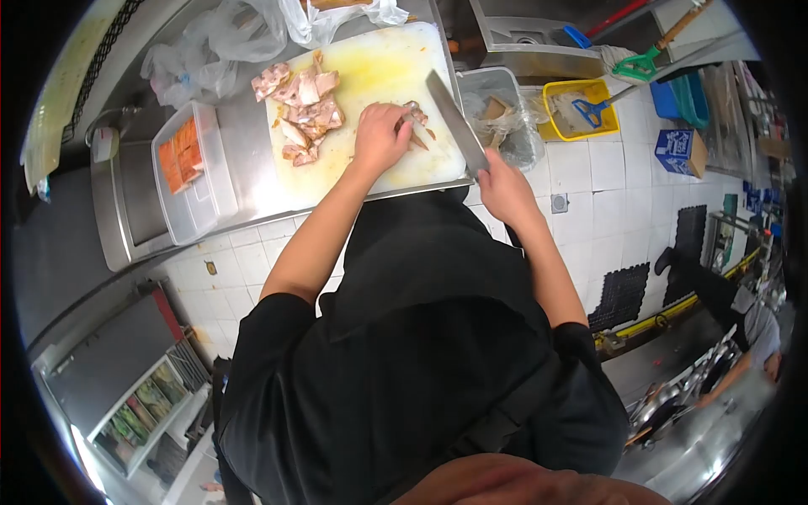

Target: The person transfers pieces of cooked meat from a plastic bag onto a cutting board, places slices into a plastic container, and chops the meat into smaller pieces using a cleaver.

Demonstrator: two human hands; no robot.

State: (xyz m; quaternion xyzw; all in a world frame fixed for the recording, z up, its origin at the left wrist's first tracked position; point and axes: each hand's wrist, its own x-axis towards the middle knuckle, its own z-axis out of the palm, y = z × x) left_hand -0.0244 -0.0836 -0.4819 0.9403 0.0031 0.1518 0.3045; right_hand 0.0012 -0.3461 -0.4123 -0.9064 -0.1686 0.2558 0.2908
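A white cutting board (375, 71), stained yellow, lies on the metal counter. Chopped pieces of cooked-looking meat (316, 114) are heaped on its left side. My left hand (383, 137) is on the middle of the board, fingers curled on a small piece of meat (416, 113) partly hidden by them. My right hand (505, 188), at the board's right edge, is closed around the handle of a long, wide-bladed knife (457, 122). The blade slants up and left over the board's right side, apart from my left hand.
Left of the board stands a clear plastic container (220, 168) with orange-red blocks (180, 157). Plastic bags (231, 50) lie behind. A lined bin (503, 84) stands right of the counter, beside a yellow bucket (612, 126). Another person (724, 295) is at the far right.
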